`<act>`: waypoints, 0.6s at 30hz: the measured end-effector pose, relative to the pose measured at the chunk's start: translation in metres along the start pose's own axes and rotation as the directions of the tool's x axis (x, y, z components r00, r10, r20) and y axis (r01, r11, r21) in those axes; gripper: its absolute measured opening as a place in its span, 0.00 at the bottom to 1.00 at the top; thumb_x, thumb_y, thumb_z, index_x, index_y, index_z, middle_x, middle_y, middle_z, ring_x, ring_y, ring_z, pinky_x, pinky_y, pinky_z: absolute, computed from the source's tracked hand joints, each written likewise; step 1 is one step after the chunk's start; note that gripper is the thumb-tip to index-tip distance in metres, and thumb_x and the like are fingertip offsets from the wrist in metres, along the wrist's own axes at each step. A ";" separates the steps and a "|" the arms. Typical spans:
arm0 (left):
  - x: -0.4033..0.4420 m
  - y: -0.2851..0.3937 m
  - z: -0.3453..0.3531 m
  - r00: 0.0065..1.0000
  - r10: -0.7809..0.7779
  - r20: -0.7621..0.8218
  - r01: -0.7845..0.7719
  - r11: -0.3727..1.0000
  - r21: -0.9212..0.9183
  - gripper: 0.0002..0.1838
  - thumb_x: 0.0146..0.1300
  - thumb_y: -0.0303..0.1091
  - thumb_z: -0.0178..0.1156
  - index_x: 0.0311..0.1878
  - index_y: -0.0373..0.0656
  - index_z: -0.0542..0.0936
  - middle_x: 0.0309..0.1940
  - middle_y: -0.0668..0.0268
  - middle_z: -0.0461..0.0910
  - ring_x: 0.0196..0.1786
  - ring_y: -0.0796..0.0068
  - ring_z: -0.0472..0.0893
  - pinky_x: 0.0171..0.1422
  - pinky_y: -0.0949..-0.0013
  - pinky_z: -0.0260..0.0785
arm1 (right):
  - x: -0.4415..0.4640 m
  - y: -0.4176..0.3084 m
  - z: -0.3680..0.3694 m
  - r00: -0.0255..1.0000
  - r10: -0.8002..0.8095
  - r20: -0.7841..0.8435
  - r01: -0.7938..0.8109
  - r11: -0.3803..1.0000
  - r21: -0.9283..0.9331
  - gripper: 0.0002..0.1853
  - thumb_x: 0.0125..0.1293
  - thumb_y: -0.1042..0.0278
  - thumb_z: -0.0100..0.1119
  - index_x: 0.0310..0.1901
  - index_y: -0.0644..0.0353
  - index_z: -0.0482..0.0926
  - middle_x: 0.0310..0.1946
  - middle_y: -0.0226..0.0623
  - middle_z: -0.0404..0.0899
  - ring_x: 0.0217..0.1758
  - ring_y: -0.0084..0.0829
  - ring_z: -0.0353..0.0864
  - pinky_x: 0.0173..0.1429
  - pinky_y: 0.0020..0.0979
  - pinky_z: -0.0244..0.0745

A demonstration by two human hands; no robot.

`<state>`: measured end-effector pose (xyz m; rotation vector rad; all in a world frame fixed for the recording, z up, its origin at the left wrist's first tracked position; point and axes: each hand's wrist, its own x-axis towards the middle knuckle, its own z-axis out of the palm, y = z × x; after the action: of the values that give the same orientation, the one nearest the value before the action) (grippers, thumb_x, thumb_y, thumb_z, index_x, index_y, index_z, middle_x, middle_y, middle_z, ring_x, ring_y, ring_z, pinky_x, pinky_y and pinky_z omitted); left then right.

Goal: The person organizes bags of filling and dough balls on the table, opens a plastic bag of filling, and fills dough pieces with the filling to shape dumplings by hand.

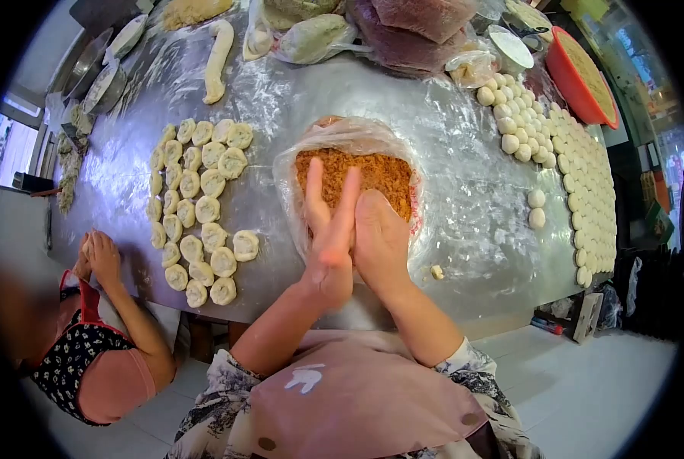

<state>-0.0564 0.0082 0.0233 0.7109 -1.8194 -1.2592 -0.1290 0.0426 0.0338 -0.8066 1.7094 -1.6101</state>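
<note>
My left hand (331, 237) and my right hand (380, 237) are pressed together over a plastic bag (284, 176) of crumbly orange-brown filling (388, 172). On the left hand the fingers are stretched out, pointing away from me. The right hand looks closed, its thumb on top, against the left palm. Whatever lies between the palms, if anything, is hidden. A small dough scrap (437, 271) lies to the right of my wrists. Left of the bag sit rows of pale dough pieces with swirled tops (212, 182).
Smooth dough balls (510, 143) and flattened rounds (586, 191) cover the right side. A red basin (579, 76), a dough roll (218, 61), bagged dough (311, 38) and metal bowls (105, 88) stand at the back. At left, a co-worker's hands (101, 256) meet at the table edge.
</note>
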 end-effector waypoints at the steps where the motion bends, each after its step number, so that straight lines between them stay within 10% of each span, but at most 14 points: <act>1: 0.001 -0.006 -0.005 0.998 -0.052 0.021 0.054 0.992 -0.117 0.57 0.59 0.79 0.14 0.75 0.37 0.51 0.77 0.50 0.38 0.77 0.57 0.47 0.77 0.55 0.46 | 0.002 0.003 -0.001 1.000 -0.030 -0.009 0.030 0.999 0.027 0.18 0.77 0.59 0.45 0.35 0.63 0.78 0.31 0.39 0.81 0.31 0.24 0.79 0.35 0.28 0.73; 7: 0.015 -0.014 -0.011 0.888 -0.352 0.297 0.460 0.671 -0.582 0.53 0.65 0.75 0.20 0.77 0.36 0.40 0.78 0.52 0.44 0.79 0.58 0.47 0.80 0.58 0.39 | 0.004 0.025 -0.004 0.903 -0.430 -0.009 0.398 0.844 -0.360 0.14 0.74 0.61 0.50 0.47 0.62 0.80 0.41 0.44 0.84 0.44 0.40 0.85 0.50 0.34 0.79; 8: 0.013 -0.011 -0.007 0.905 -0.353 0.236 0.422 0.684 -0.596 0.52 0.65 0.74 0.22 0.77 0.36 0.42 0.77 0.53 0.47 0.78 0.59 0.49 0.79 0.59 0.41 | 0.000 0.025 -0.004 0.893 -0.419 0.162 0.449 0.816 -0.364 0.19 0.74 0.62 0.47 0.61 0.63 0.71 0.59 0.53 0.74 0.64 0.51 0.74 0.67 0.44 0.68; 12: 0.003 -0.004 -0.012 0.797 -0.347 0.493 0.599 0.557 -0.575 0.50 0.67 0.73 0.26 0.76 0.36 0.47 0.75 0.55 0.52 0.77 0.62 0.54 0.79 0.59 0.45 | 0.025 0.027 -0.016 0.972 -0.203 0.117 0.233 0.886 -0.402 0.30 0.70 0.68 0.44 0.71 0.67 0.53 0.74 0.60 0.43 0.79 0.59 0.38 0.79 0.52 0.37; 17: 0.005 -0.002 0.007 0.895 -0.412 0.173 0.431 0.693 -0.578 0.37 0.75 0.60 0.32 0.67 0.34 0.65 0.63 0.54 0.70 0.62 0.65 0.72 0.67 0.63 0.63 | 0.017 0.017 -0.001 0.928 -0.338 0.158 0.373 0.817 -0.440 0.35 0.77 0.46 0.30 0.73 0.68 0.48 0.75 0.61 0.40 0.79 0.57 0.40 0.78 0.50 0.35; 18: 0.010 -0.001 0.007 0.906 -0.413 0.095 0.394 0.738 -0.548 0.34 0.77 0.57 0.34 0.63 0.33 0.70 0.59 0.54 0.75 0.57 0.65 0.76 0.64 0.64 0.66 | 0.014 0.017 -0.001 0.905 -0.395 0.160 0.418 0.894 -0.163 0.37 0.77 0.43 0.24 0.74 0.68 0.44 0.76 0.58 0.36 0.80 0.53 0.39 0.78 0.48 0.35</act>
<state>-0.0673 0.0037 0.0240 0.8007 -1.1824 -1.9452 -0.1387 0.0330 0.0158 -1.4117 1.7039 -1.6292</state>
